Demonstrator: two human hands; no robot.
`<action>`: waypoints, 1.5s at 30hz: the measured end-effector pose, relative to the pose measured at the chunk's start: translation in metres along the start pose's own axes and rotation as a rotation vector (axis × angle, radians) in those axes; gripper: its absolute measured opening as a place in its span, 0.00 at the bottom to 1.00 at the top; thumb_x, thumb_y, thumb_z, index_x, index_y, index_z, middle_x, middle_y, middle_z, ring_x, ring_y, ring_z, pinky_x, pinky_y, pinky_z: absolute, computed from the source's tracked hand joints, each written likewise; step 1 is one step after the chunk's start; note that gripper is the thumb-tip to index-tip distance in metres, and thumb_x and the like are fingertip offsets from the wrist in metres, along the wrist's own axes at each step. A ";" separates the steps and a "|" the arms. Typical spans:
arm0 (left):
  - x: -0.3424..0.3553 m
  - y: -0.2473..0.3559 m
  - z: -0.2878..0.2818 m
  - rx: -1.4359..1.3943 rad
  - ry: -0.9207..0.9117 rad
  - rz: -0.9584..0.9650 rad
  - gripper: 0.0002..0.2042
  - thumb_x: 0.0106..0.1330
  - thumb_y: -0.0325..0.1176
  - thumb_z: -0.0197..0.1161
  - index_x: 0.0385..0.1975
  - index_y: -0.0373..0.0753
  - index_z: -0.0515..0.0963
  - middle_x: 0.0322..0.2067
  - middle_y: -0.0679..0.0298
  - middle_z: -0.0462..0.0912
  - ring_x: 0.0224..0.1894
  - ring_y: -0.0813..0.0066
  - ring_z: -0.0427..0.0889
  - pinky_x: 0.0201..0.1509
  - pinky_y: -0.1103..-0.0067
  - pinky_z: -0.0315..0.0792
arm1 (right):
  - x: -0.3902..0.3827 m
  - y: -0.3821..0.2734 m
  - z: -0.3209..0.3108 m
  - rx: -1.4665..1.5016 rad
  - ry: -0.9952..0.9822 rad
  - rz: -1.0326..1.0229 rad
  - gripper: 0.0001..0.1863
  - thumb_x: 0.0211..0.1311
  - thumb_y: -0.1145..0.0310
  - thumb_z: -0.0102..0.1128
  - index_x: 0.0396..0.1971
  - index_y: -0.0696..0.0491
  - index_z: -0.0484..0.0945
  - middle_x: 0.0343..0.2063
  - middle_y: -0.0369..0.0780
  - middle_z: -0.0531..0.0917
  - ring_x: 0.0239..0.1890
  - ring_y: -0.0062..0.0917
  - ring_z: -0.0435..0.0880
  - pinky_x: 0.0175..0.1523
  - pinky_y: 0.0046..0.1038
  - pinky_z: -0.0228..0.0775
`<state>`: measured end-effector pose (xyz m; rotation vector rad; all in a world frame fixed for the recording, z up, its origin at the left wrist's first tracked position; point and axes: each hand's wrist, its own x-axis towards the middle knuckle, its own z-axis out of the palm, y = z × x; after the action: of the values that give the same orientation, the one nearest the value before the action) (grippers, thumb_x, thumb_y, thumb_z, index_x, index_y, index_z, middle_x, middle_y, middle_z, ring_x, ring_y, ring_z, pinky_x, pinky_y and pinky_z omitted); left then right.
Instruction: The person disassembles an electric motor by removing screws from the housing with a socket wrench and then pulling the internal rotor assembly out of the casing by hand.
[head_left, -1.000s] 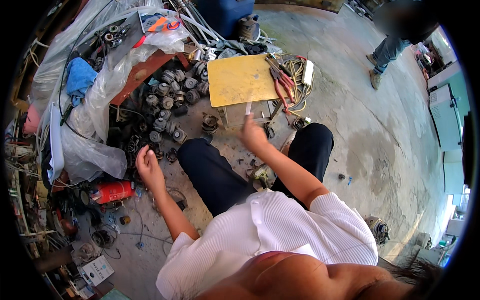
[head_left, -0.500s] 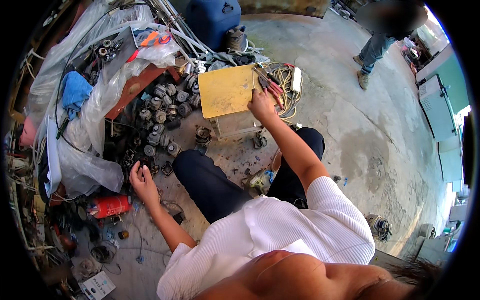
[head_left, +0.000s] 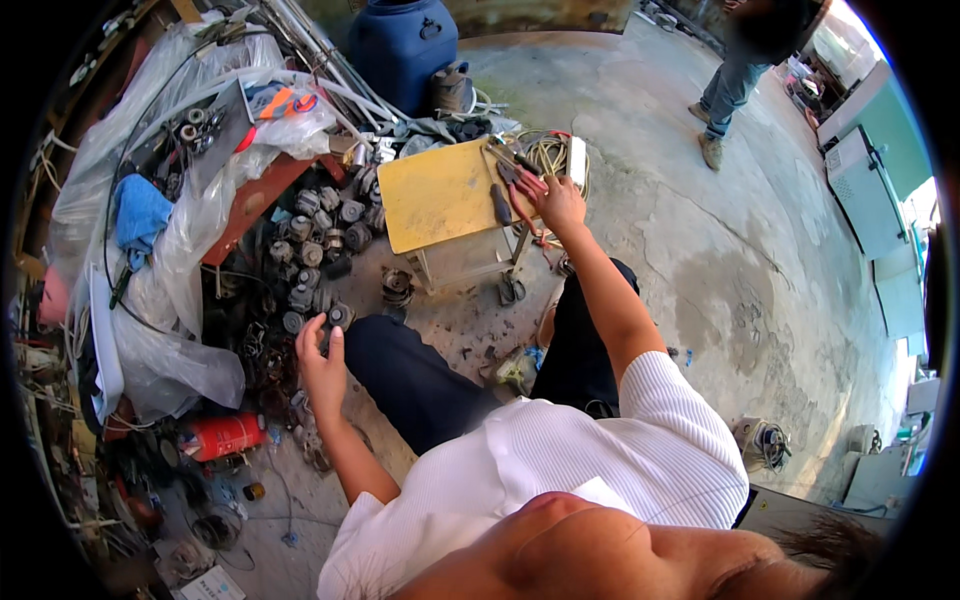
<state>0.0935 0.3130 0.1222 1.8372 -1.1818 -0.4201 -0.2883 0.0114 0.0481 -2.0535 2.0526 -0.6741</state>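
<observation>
Seated on the concrete floor (head_left: pixel 700 260) of a cluttered workshop, you reach forward with your right hand (head_left: pixel 562 203) to the far right corner of the small yellow table (head_left: pixel 440 195), where red-handled pliers (head_left: pixel 520 190) lie just left of your knuckles. The pliers run diagonally, jaws toward the far left and handles trailing toward you and to the right, so the handles meet your fingers first. That hand sits palm down with fingers curled over the table edge; whether it has actually gripped a handle cannot be told, since the fingertips are hidden behind the back of the hand. Your right arm is stretched nearly straight, elbow low over your dark-trousered knee.

Your left hand (head_left: pixel 322 360) is well apart from the table, down at your left side beside the heap of grey metal motor parts (head_left: pixel 310 250). Its fingers are spread and half bent around a small dark part (head_left: pixel 328 322), thumb opposing the forefinger, in a loose pinch. The right hand is plainly the nearer one to the pliers.

A coil of pale cable (head_left: pixel 550 155) rests just beyond the table, a blue drum (head_left: pixel 400 45) stands behind it, and another person's legs (head_left: pixel 730 85) are far off.
</observation>
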 end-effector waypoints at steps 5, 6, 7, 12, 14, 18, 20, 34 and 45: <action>0.007 0.032 0.028 0.089 -0.120 0.064 0.17 0.67 0.36 0.62 0.54 0.37 0.74 0.56 0.53 0.71 0.57 0.57 0.72 0.61 0.69 0.67 | 0.031 0.026 0.021 0.056 -0.015 -0.045 0.28 0.60 0.56 0.60 0.61 0.47 0.71 0.55 0.47 0.76 0.54 0.47 0.76 0.58 0.40 0.70; 0.007 0.040 0.034 0.076 -0.149 0.096 0.18 0.67 0.36 0.62 0.54 0.38 0.74 0.56 0.53 0.71 0.57 0.56 0.72 0.62 0.69 0.67 | 0.039 0.028 0.030 0.067 -0.020 -0.105 0.29 0.59 0.57 0.61 0.61 0.46 0.70 0.57 0.45 0.74 0.56 0.45 0.74 0.58 0.41 0.70; 0.007 0.048 0.040 0.023 -0.187 0.108 0.18 0.67 0.36 0.62 0.54 0.38 0.74 0.57 0.53 0.71 0.58 0.55 0.72 0.62 0.69 0.66 | 0.045 0.031 0.040 0.072 -0.015 -0.163 0.31 0.57 0.58 0.61 0.62 0.45 0.69 0.58 0.44 0.73 0.58 0.43 0.73 0.59 0.42 0.70; 0.002 0.063 0.058 0.138 -0.327 0.291 0.19 0.66 0.37 0.62 0.55 0.38 0.74 0.57 0.54 0.72 0.56 0.59 0.75 0.61 0.71 0.68 | 0.075 0.034 0.070 0.155 -0.116 -0.375 0.31 0.56 0.55 0.63 0.60 0.46 0.68 0.55 0.50 0.73 0.55 0.48 0.75 0.56 0.41 0.72; -0.001 0.061 0.063 0.126 -0.410 0.236 0.19 0.66 0.37 0.62 0.55 0.37 0.74 0.57 0.54 0.72 0.55 0.58 0.75 0.60 0.71 0.68 | 0.082 0.033 0.068 0.168 -0.222 -0.360 0.31 0.56 0.54 0.64 0.59 0.47 0.67 0.52 0.54 0.74 0.51 0.51 0.76 0.53 0.41 0.73; -0.006 0.058 0.073 0.116 -0.490 0.201 0.20 0.65 0.38 0.63 0.54 0.37 0.74 0.55 0.54 0.73 0.53 0.59 0.77 0.57 0.71 0.70 | 0.092 0.025 0.051 -0.038 -0.341 -0.312 0.35 0.59 0.50 0.59 0.63 0.48 0.61 0.46 0.57 0.76 0.48 0.50 0.79 0.51 0.44 0.74; -0.007 0.063 0.089 0.144 -0.526 0.097 0.20 0.64 0.38 0.64 0.54 0.37 0.75 0.53 0.54 0.75 0.50 0.59 0.79 0.53 0.71 0.72 | 0.101 0.018 0.043 -0.082 -0.383 -0.312 0.33 0.60 0.50 0.58 0.62 0.48 0.61 0.46 0.58 0.76 0.48 0.51 0.79 0.50 0.45 0.74; 0.081 0.098 0.354 0.450 -0.398 0.983 0.23 0.56 0.42 0.69 0.54 0.58 0.76 0.54 0.67 0.70 0.61 0.63 0.65 0.68 0.44 0.47 | 0.108 -0.012 0.013 -0.117 -0.372 -0.341 0.20 0.57 0.52 0.58 0.35 0.55 0.79 0.32 0.51 0.83 0.39 0.48 0.82 0.44 0.44 0.74; 0.065 0.093 0.326 0.311 -0.324 1.055 0.21 0.56 0.38 0.68 0.51 0.50 0.75 0.50 0.68 0.74 0.58 0.62 0.69 0.64 0.53 0.56 | 0.069 -0.048 -0.001 -0.242 -0.477 -0.162 0.31 0.52 0.38 0.60 0.39 0.53 0.85 0.40 0.45 0.86 0.45 0.37 0.85 0.48 0.36 0.77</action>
<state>-0.1460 0.0819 0.0297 1.1395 -2.3192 0.0953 -0.2487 -0.0536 0.0827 -2.2476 1.7718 0.0591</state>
